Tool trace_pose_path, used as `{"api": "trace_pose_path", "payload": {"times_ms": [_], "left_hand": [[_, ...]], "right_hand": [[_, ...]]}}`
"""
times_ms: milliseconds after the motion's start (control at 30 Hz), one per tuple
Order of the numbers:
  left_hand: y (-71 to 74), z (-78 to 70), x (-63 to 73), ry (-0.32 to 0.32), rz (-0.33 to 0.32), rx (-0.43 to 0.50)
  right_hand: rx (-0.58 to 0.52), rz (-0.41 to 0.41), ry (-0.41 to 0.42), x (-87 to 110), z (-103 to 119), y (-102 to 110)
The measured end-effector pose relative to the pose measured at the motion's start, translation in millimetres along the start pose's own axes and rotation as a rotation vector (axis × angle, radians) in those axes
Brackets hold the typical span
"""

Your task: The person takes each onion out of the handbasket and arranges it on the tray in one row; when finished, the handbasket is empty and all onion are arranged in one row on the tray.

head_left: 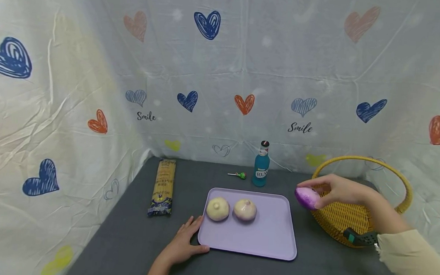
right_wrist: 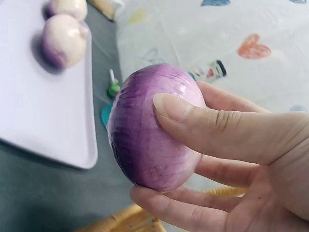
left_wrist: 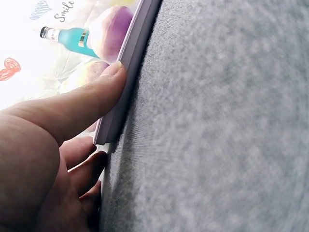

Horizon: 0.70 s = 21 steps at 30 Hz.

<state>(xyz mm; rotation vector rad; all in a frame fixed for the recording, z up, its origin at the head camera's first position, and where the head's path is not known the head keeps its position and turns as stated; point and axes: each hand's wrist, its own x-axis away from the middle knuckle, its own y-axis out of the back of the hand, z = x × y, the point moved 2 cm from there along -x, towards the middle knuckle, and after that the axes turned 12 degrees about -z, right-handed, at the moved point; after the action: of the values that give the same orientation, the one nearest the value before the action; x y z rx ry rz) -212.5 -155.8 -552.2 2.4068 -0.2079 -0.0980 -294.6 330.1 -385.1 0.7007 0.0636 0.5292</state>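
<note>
My right hand (head_left: pixel 338 191) holds a purple-and-white onion (right_wrist: pixel 157 128), thumb on one side and fingers on the other, above the table between the tray and the basket. Two more onions, one paler (head_left: pixel 218 209) and one purple-tinged (head_left: pixel 245 210), sit side by side on the left half of the lilac tray (head_left: pixel 267 239). At the tray's near left corner is my left hand (head_left: pixel 182 243), spread out. Its thumb lies along the front rim and its fingers reach up the left side.
A yellow wicker basket (head_left: pixel 344 219) with a tall handle stands at the right, behind my right forearm. Behind the tray are an upright blue bottle (head_left: pixel 261 166) and a green lollipop (head_left: pixel 242 175). A yellow noodle packet (head_left: pixel 163 186) lies at the left. Printed cloth (head_left: pixel 223 79) walls the table.
</note>
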Motion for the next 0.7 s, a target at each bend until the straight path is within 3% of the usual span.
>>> {"api": "trace_pose_path", "payload": {"times_ms": [200, 700], "left_hand": [[0.9, -1.1, 0.0, 0.000, 0.002, 0.004], [0.1, -0.4, -0.6, -0.019, 0.003, 0.011]], "right_hand": [[-0.012, 0.000, -0.018, -9.1, 5, -15], [0.009, -0.073, 0.105, -31.3, 3, -58]]}}
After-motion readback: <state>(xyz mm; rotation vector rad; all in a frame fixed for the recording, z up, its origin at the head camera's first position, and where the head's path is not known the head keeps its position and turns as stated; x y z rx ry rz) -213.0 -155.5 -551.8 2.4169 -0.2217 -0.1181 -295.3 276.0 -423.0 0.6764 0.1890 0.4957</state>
